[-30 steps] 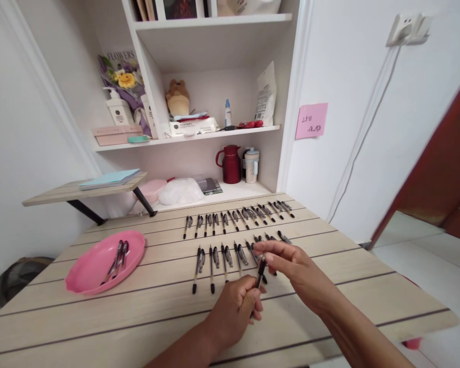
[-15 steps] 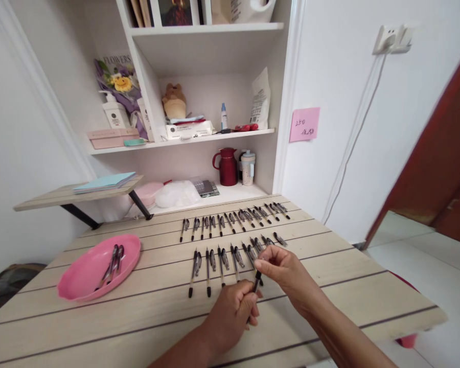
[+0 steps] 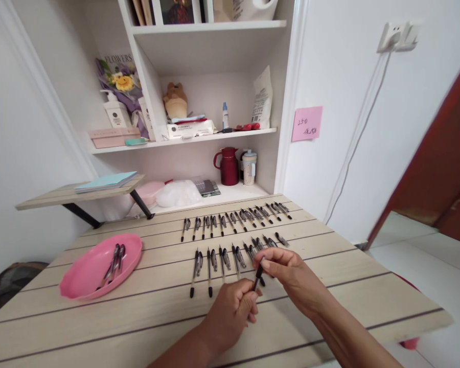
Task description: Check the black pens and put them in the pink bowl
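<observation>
My left hand (image 3: 232, 313) is closed round the lower end of a black pen (image 3: 258, 278), held upright just above the wooden table (image 3: 138, 312). My right hand (image 3: 287, 273) pinches the pen's top end with thumb and fingertips. Just beyond my hands lie two rows of black pens and caps: a near row (image 3: 224, 260) and a far row (image 3: 233, 220). A pink plate (image 3: 88, 276) at the left holds a few more pens (image 3: 115, 258).
White shelves behind the table carry a red jug (image 3: 229, 166), a cup, a plastic bag, boxes and a toy. A small raised wooden board (image 3: 76, 191) with a blue book stands at the left. The table's right edge drops to the floor beside a red door.
My right hand has come down slightly onto the pen's top end. The pen stays in my left hand. The view has shifted a little.
</observation>
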### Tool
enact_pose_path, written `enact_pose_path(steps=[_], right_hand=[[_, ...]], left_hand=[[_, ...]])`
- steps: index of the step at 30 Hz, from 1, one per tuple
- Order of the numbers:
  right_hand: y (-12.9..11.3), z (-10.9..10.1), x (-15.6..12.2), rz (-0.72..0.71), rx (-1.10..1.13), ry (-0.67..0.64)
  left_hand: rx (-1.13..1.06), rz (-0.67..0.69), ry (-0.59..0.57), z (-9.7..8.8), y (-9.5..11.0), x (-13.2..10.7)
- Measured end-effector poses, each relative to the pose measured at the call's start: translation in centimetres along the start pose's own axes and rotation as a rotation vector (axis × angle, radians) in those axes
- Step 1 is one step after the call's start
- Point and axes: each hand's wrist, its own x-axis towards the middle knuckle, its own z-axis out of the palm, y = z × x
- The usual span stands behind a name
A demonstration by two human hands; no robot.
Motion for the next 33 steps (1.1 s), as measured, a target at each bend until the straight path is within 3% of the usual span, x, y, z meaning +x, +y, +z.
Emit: enact_pose_path(steps=[4, 8, 13, 17, 18, 21, 22, 24, 27, 30, 33], right_hand=[[0.1, 0.0, 0.2, -0.019, -0.059, 0.079], [0.2, 0.0, 0.2, 0.002, -0.019, -0.016], [0.4, 0.3, 0.1, -0.050, -0.077, 0.078], [-0.5, -1.7, 1.9, -0.073, -0.239, -0.004], [-0.7, -2.7, 2.8, -0.086, -0.319, 0.047], [-0.1, -6.2, 6.0, -0.065, -0.837, 0.417], [0.4, -7.2, 7.0, -0.009, -1.004, 0.465], [1.6, -8.8, 8.4, 0.047, -1.131, 0.495], [2.9, -10.0, 9.2, 0.068, -1.111, 0.485], [2.8, -9.9, 8.7, 0.075, -1.048, 0.462], [1.5, -8.5, 7.3, 0.013, -0.655, 0.324]], left_hand=[[-0.012, -0.015, -0.008, -0.1, 0.1, 0.0], [-0.014, -0.025, -0.011, -0.2, 0.1, 0.1], [0.040, 0.003, 0.001, -0.3, 0.0, 0.0], [0.050, -0.019, 0.026, -0.4, 0.0, 0.0], [0.047, -0.030, 0.029, -0.4, 0.0, 0.0], [0.021, -0.048, 0.039, -0.3, -0.2, 0.0], [0.006, -0.045, 0.043, -0.3, -0.3, 0.1], [-0.025, -0.040, 0.046, -0.2, -0.6, 0.1], [-0.044, -0.046, 0.054, -0.3, -0.8, 0.2], [-0.029, -0.044, 0.066, -0.5, -0.8, 0.2], [-0.006, -0.044, 0.062, -0.6, -0.5, 0.2]])
